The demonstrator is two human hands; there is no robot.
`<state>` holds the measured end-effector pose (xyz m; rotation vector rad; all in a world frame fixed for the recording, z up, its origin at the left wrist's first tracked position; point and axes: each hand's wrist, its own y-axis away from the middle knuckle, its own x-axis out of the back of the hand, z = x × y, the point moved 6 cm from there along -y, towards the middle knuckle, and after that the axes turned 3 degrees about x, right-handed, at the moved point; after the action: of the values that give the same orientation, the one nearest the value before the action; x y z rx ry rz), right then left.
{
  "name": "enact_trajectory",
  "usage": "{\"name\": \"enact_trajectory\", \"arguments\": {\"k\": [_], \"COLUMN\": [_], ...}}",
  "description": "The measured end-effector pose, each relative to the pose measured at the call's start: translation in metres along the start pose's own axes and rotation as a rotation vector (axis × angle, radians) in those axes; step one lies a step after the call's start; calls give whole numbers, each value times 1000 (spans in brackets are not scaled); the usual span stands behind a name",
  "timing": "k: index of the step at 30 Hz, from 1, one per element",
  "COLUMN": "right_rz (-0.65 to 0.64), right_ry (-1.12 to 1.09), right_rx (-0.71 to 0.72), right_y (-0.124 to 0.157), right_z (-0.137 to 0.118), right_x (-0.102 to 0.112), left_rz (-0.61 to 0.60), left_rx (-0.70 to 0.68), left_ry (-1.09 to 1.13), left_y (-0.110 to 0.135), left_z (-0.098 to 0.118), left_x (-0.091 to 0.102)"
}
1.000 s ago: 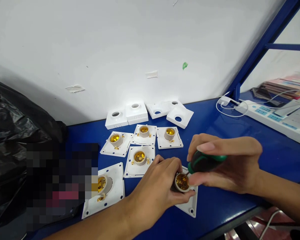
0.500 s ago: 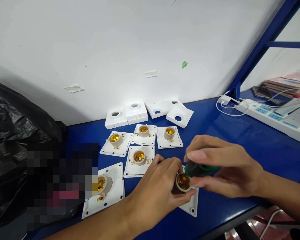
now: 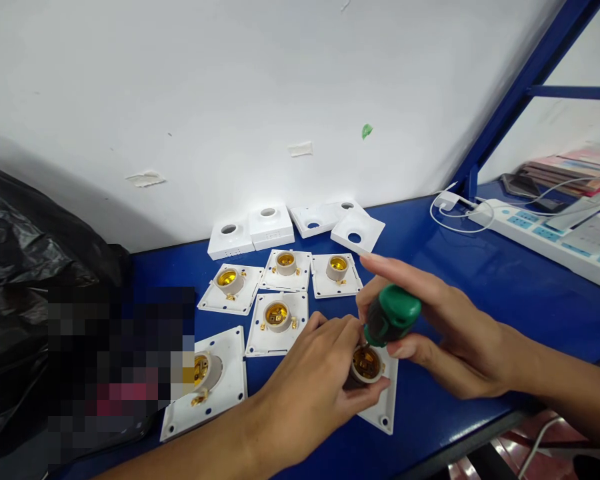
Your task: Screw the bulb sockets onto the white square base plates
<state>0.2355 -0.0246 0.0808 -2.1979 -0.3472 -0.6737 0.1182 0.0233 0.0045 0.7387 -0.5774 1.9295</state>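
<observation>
Near the front of the table, my left hand (image 3: 325, 380) is closed around a lamp socket (image 3: 366, 364) with a brass-coloured inside, on a white square base plate (image 3: 386, 400). My right hand (image 3: 450, 333) grips a stubby screwdriver (image 3: 397, 313) with a green and black handle, tilted over the socket's far rim. The tip of the screwdriver is hidden behind the fingers and handle. Beyond my left hand lies another base plate with its lamp socket (image 3: 277, 316), and several more such plates are spread around it.
White square covers (image 3: 273, 230) with round holes lie along the wall. A black plastic bag (image 3: 25, 253) bulges at the left, beside a blurred-out patch. On the right are a white power strip (image 3: 555, 233) with cables and a stack of papers (image 3: 575, 167).
My right hand has opened up and shifted slightly, and the screwdriver handle has swung more upright, its green end now showing. My left hand keeps its hold on the socket.
</observation>
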Motion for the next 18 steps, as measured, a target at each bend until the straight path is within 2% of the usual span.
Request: {"name": "enact_trajectory", "arguments": {"k": [4,10,14,18], "right_rz": [24,42,11,90], "right_ry": [-36,-65,-82,-43], "right_rx": [-99,-160,-103,-28], "right_y": [3,5,5,8], "right_z": [10,18,17,16], "right_x": [2,2,-2,2], "left_rz": [56,57,62,60], "left_rx": [-43,-71,-88,-80], "left_ry": [-78,-143,-154,-146], "left_y": [3,4,4,5], "left_z": [0,2,4,3], "left_x": [-1,-2,0,0]}}
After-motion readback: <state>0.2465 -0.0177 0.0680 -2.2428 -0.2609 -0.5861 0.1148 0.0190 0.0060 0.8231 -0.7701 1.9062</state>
